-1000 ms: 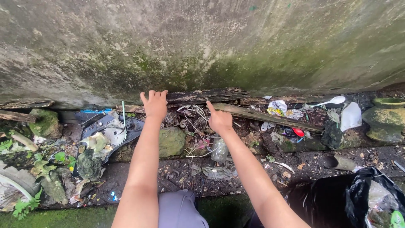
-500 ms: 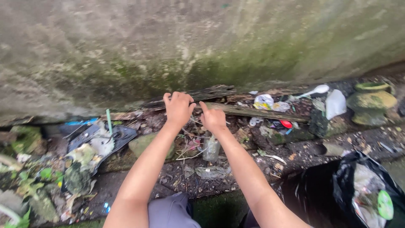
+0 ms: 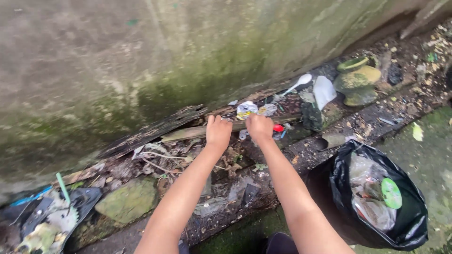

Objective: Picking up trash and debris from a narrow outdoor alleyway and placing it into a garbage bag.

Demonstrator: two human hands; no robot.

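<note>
My left hand [image 3: 219, 132] and my right hand [image 3: 260, 127] lie side by side at the foot of a mossy concrete wall [image 3: 141, 56]. Both have their fingers curled down over a long thin wooden strip [image 3: 186, 134] that runs along the litter-filled ditch. A crumpled white and yellow wrapper [image 3: 246, 109] lies just beyond the hands. Right beside my right hand sits a red bottle cap [image 3: 278, 128]. A dark rotten board [image 3: 155, 128] lies against the wall to the left of the hands.
An open black rubbish bag [image 3: 405, 221] with plastic and a green disc [image 3: 391, 193] stands at lower right. Further right along the wall are a white plastic spoon [image 3: 299, 83], a white plastic scrap [image 3: 324, 91] and a mossy clay pot [image 3: 358, 80]. A mossy stone [image 3: 128, 201] lies lower left.
Both hands have slid right along the wall base and closed onto the wooden strip. The view has swung right, so the pot and the bag now sit nearer the middle.
</note>
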